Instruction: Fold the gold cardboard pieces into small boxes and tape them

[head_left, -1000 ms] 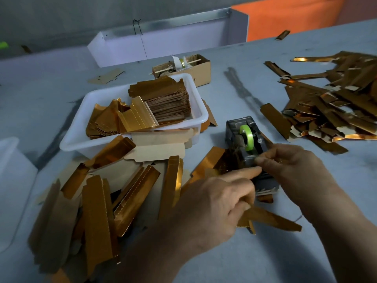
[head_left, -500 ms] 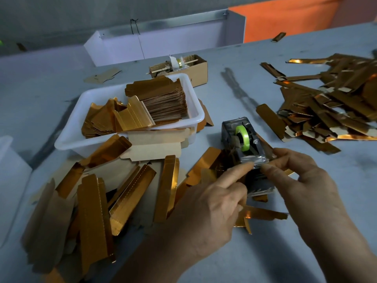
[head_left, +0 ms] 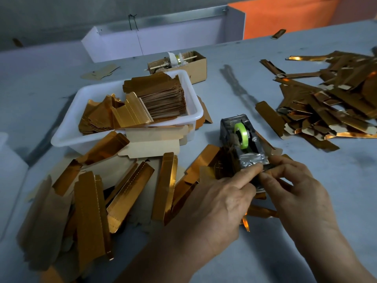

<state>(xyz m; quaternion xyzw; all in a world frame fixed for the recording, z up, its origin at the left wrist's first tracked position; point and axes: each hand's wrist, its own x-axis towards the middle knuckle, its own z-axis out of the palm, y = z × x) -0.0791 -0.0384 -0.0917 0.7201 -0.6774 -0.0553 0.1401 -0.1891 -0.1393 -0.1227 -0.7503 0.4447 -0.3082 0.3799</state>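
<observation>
A dark tape dispenser (head_left: 230, 127) with a green tape roll (head_left: 241, 135) stands mid-table. My left hand (head_left: 216, 211) is curled just in front of it, index finger stretched to the dispenser's cutter end. A folded gold cardboard piece (head_left: 263, 212) pokes out beneath this hand, which appears to grip it. My right hand (head_left: 295, 195) meets the left one there, thumb and forefinger pinched on a clear tape strip (head_left: 263, 174) that is hard to make out. Loose gold cardboard pieces (head_left: 91, 201) lie fanned out at the front left.
A white tray (head_left: 67, 135) behind the loose pieces holds stacked flat gold blanks (head_left: 163, 94). A heap of gold pieces (head_left: 336, 103) covers the right side. A small brown box (head_left: 193, 66) sits at the back, a white bin (head_left: 8, 180) at the left edge.
My right hand has drawn back from the dispenser towards me, pulling the tape. My left index finger has stretched out to the cutter end. The view has shifted slightly.
</observation>
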